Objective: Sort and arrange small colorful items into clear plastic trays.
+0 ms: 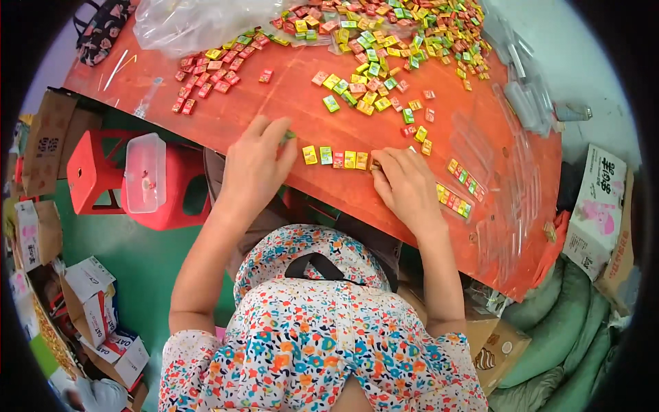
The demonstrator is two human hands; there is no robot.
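A short row of small coloured boxes (350,160), yellow, green and red, lies near the table's front edge. Left of this row, my left hand (257,161) pinches a small green box (289,135) between thumb and fingers. My right hand (406,182) is at the row's right end, its thumb and forefinger closed about a small box (374,163) that is mostly hidden. To the right of that hand, two clear plastic trays hold filled rows: one nearer (453,200) and one farther (466,180). Several loose boxes (422,141) lie just beyond my right fingers.
A big heap of small boxes (384,55) covers the far side of the red table (240,123), beside a clear plastic bag (199,27). Empty clear trays (508,206) lie along the right. Red stools (171,199) bearing a plastic tub (145,172) stand at left; cartons (597,213) at right.
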